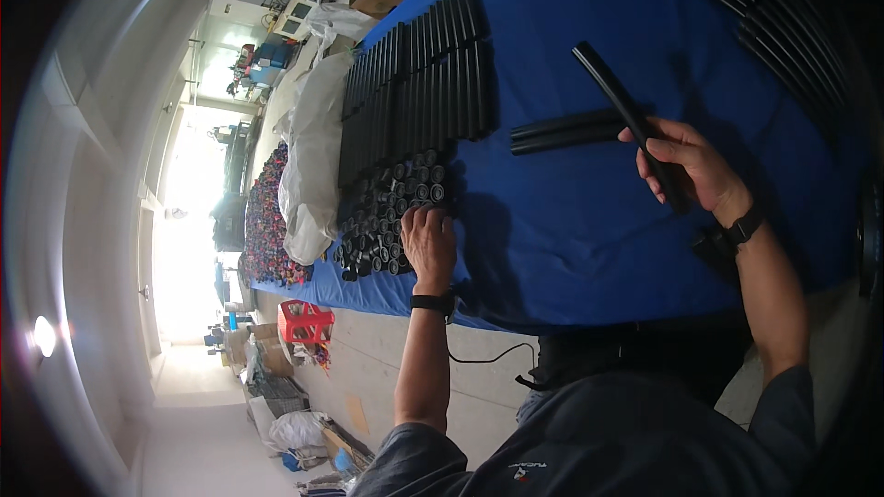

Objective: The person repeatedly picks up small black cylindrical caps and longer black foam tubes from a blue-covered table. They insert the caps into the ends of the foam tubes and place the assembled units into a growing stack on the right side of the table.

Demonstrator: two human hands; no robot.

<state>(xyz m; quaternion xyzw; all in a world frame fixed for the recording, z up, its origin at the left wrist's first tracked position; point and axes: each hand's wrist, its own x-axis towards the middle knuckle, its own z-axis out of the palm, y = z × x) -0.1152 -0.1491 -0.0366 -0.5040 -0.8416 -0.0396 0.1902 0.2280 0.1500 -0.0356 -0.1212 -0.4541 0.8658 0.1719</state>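
My right hand (692,164) is closed around a black tube (615,87), which slants up and to the left above the blue cloth. Beneath it, a pair of black tubes (564,131) lies side by side on the cloth, their right ends partly hidden. My left hand (429,244) reaches down into a pile of small round black caps (387,212). Its fingers are curled and close together among the caps; the fingertips and anything in them are hidden.
Rows of black tubes (414,83) lie beyond the caps, and more tubes (783,28) sit at the far right. A white plastic bag (313,166) borders a heap of small multicoloured pieces (267,221). A red stool (304,322) stands on the floor to the left.
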